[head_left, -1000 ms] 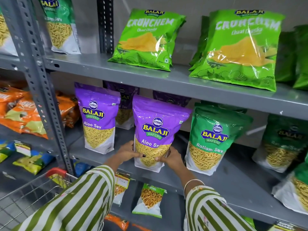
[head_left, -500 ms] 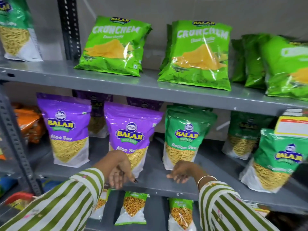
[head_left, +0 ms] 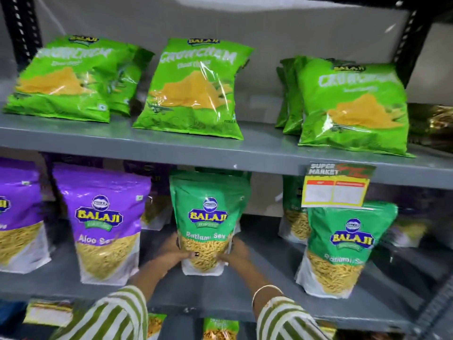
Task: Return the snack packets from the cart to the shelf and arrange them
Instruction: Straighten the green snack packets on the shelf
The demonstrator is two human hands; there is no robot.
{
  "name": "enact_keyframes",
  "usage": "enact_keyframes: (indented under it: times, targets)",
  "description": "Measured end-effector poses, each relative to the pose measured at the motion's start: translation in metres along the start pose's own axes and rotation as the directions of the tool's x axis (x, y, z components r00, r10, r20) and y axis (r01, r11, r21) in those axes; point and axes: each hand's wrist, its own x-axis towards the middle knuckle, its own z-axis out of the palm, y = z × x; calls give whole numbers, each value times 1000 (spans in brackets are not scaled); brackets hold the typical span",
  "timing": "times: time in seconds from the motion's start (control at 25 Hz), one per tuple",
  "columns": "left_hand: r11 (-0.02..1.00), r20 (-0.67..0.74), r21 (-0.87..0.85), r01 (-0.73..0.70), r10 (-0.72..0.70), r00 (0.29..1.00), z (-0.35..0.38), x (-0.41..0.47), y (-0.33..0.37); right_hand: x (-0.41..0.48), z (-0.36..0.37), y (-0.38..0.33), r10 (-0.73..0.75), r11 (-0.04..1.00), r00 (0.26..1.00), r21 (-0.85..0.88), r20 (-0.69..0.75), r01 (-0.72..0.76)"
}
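Observation:
A green Ratlami Sev pouch (head_left: 208, 212) stands upright on the middle grey shelf (head_left: 220, 293). My left hand (head_left: 175, 251) grips its lower left side and my right hand (head_left: 236, 251) grips its lower right side. To its left stands a purple Aloo Sev pouch (head_left: 105, 222), with another purple pouch (head_left: 17, 214) at the frame's left edge. A second green Ratlami Sev pouch (head_left: 343, 249) stands to the right. The cart is out of view.
Several light green Crunchem bags (head_left: 193, 89) lean on the upper shelf (head_left: 257, 153). A yellow price tag (head_left: 335, 190) hangs from that shelf's front edge. More pouches stand behind the front row. Small packets (head_left: 219, 328) lie on the shelf below.
Both hands let go of the purple Aloo Sev pouch, moved right, and now hold the green Ratlami Sev pouch. The view has shifted right along the shelves.

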Motion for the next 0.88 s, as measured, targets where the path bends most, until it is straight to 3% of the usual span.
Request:
enact_keyframes:
  times: [0.16,0.32,0.48,0.68,0.76,0.88]
  targets:
    - [992,-74,123,24,-15,997,19,-21,0,-28,-22,14,-58,993,998,101,5,57]
    - [962,-53,269,35,-22,998,27,-32,12,-50,-44,-12,-76,987,995,146,70,65]
    - [925,-63,378,42,-19,998,23,-32,17,-42,-73,-75,-71,899,991,423,-111,112]
    - [901,-17,435,4,4,1000,14,-28,18,-32,-74,-104,-25,853,974,503,-223,137]
    - [904,-6,427,-1,4,1000,10,-25,14,-29,-66,-84,-9,858,989,508,-144,82]
    - [905,-18,425,4,4,1000,8,-23,10,-42,-44,-48,71,931,987,345,147,-118]
